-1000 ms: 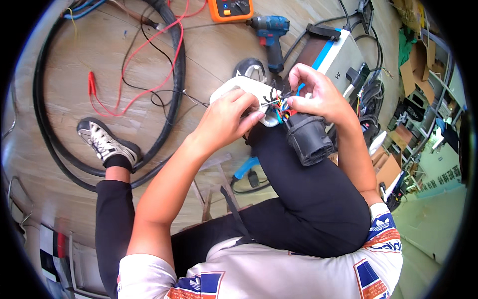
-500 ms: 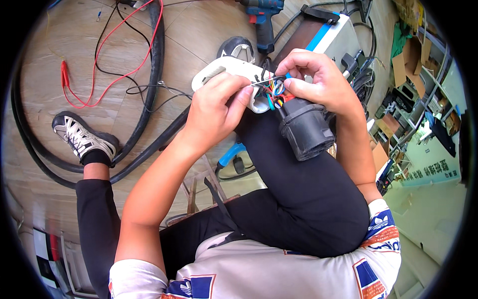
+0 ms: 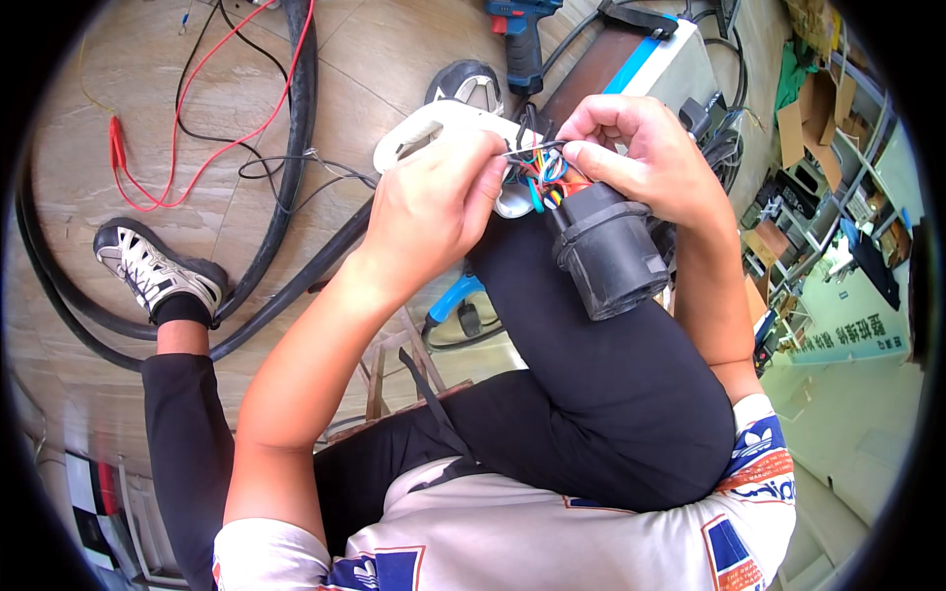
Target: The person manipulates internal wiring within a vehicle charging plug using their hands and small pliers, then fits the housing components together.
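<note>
A black cylindrical connector (image 3: 613, 254) rests on my raised thigh, with a bundle of coloured wires (image 3: 552, 175) coming out of its upper end. Beside it lies a white curved handle housing (image 3: 396, 144), partly covered by my left hand (image 3: 431, 205). Thumb and index finger of that hand are pinched on the bare, silvery end of a thin wire (image 3: 532, 149). My right hand (image 3: 650, 163) pinches the dark part of the same wire, just above the connector. The short stretch between the two pinches is nearly level.
Thick black cable (image 3: 296, 187) loops over the tiled floor at left, near red and black test leads (image 3: 116, 148). A cordless drill (image 3: 524, 49) stands beyond my foot. A metal-cased box (image 3: 641, 74) and cluttered shelves (image 3: 818, 227) are at right. A blue-handled tool (image 3: 455, 297) lies below my leg.
Both hands keep their pinches, and the left has turned slightly, its knuckles now higher. The wire between them looks straighter. The floor items have shifted a little left and up in view.
</note>
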The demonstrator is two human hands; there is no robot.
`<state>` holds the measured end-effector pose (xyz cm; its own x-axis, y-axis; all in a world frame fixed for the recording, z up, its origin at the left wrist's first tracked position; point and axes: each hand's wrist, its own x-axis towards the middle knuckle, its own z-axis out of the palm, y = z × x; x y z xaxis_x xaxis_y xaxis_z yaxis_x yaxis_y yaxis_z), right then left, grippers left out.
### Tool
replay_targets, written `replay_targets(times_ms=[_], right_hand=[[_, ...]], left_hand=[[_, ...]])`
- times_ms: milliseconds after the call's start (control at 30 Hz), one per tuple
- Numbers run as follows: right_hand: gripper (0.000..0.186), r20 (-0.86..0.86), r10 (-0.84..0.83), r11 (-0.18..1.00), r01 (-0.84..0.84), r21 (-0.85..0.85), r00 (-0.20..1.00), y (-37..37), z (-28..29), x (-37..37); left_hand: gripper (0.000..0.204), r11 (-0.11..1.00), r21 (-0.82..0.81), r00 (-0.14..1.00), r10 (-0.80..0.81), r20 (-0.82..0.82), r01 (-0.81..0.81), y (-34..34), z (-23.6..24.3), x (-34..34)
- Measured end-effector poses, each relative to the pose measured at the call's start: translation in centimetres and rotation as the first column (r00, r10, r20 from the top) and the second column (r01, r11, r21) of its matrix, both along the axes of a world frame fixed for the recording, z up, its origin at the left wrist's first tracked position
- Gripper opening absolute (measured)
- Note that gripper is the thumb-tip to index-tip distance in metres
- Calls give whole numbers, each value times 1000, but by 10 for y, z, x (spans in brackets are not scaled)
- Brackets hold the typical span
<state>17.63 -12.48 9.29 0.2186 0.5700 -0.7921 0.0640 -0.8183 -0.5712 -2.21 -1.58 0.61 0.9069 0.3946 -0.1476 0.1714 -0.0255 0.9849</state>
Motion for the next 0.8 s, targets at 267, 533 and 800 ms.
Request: replay_targets(times_ms=[267, 533, 800], right_hand=[[19, 38, 89, 996, -89, 14, 995, 3, 5, 0], [17, 45, 188, 982, -187, -28, 981, 8, 9, 2], [18, 107, 191, 980, -195, 29, 976, 9, 8, 0]], left_hand=[[13, 985, 158, 994, -76, 73, 63, 1, -1, 0], [23, 977, 210, 993, -59, 104, 36, -9, -3, -4], [30, 972, 233, 991, -48, 124, 18, -14, -6, -7]])
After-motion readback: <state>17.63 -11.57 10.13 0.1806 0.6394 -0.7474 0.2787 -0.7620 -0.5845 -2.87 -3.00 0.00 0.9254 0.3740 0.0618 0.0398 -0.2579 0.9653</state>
